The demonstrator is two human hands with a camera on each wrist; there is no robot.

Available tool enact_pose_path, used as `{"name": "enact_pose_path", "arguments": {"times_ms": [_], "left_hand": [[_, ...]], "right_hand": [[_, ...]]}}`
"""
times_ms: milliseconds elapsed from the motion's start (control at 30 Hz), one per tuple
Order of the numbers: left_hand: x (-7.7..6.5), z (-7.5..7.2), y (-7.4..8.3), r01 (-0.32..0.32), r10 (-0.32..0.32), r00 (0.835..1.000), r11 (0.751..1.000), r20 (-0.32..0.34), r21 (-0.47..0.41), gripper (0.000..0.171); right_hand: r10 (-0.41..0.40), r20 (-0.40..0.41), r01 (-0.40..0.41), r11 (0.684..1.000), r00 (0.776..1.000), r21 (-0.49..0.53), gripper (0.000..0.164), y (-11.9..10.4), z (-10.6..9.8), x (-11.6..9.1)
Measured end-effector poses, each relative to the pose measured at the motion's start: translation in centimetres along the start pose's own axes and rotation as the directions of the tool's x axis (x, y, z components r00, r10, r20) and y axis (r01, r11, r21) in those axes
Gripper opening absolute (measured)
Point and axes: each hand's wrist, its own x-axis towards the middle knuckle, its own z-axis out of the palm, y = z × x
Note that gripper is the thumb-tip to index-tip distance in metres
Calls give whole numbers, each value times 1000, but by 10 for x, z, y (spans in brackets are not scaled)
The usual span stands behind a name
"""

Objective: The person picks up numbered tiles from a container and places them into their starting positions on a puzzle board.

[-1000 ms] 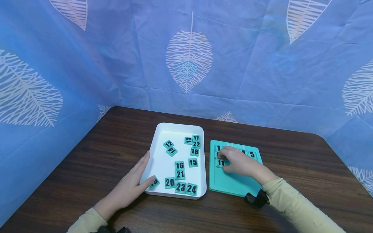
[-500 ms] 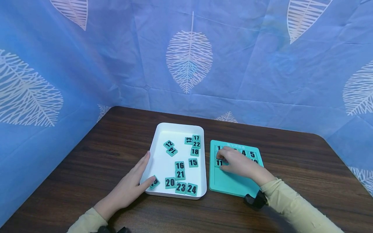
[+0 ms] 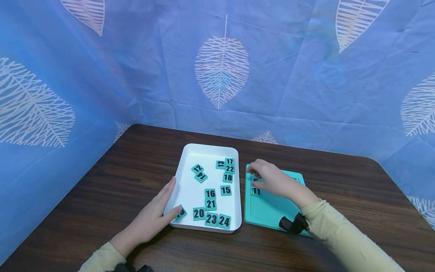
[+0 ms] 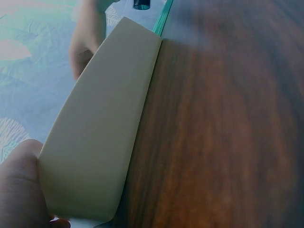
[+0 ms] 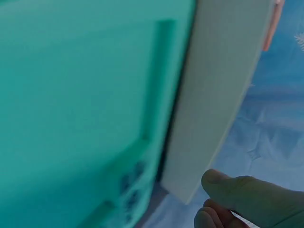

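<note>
Nearest on my head feed, the left hand [image 3: 151, 219] lies at the 8 o'clock side of the white tray [image 3: 180, 166], fingers straight along the rim, just as a second ago. Its thumb partly covers a number tile [image 3: 181, 215] at the tray's 7 o'clock corner; I can't tell whether it presses. Tile 20 [image 3: 198, 214], tile 23 [image 3: 211, 219] and tile 24 [image 3: 224, 221] lie unmoved, running round to 5 o'clock, with tile 21 [image 3: 210, 204] and tile 16 [image 3: 210, 193] just beyond. At the tray's 3 o'clock I have the teal board [image 3: 272, 211], with tile 11 [image 3: 256, 191] at its 9 o'clock side. The right hand [image 3: 273, 181] has shifted from that tile toward the board's 10 o'clock edge; its fingers curl loosely, I see nothing between them and the thumb, and it now obscures the 4 and 5 I could read earlier. Farther up the tray, tile 18 [image 3: 228, 177] sits at 2 o'clock. Past the dark wooden table [image 3: 102, 196] I see a blue leaf-print cloth [image 3: 163, 83].
</note>
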Motion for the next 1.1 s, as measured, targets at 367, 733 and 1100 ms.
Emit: {"name": "enact_pose_path", "arguments": {"times_ms": [367,733,1100], "left_hand": [[0,-2,-1,-4,4,1000,1000,-2,2,79],[0,0,-1,2,-2,1000,1000,-1,-1,78],[1,-1,-2,35,-35,999,999,14,-7,80]], "right_hand": [[-108,-8,108,994,994,-22,28,-37,-16,47],[-151,11,150,986,988,73,27,-58,-4,90],[-176,81,164,977,981,135,30,-64,30,127]]}}
